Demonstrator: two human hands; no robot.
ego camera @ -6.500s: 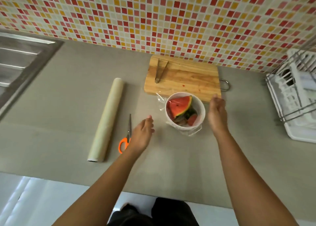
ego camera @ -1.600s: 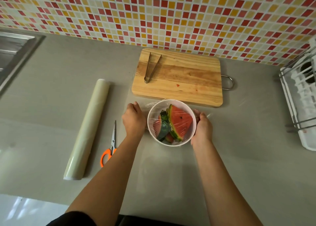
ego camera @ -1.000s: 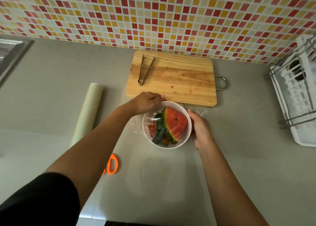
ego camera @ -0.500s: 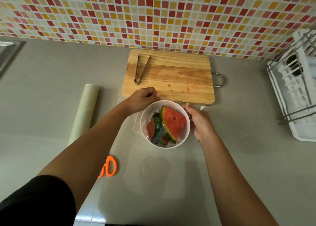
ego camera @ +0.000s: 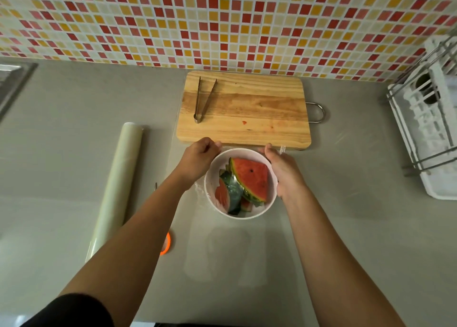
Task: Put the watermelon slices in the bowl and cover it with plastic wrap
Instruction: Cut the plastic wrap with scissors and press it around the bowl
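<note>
Plastic wrap (ego camera: pixel 199 188) is thin, clingy and tears easily, so I'd grip its edges only. Left hand (ego camera: pixel 201 153) is curled, pinching it at the bowl (ego camera: pixel 247 216) rim; right hand (ego camera: pixel 284 172) is flat against the side.

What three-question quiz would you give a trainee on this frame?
1. True or false: the tongs lie on the cutting board.
2. The roll of plastic wrap lies: (A) left of the bowl, (B) right of it, (C) on the board.
3. Short answer: what food is in the bowl?
Key: 1 true; 2 A; 3 watermelon slices.
</note>
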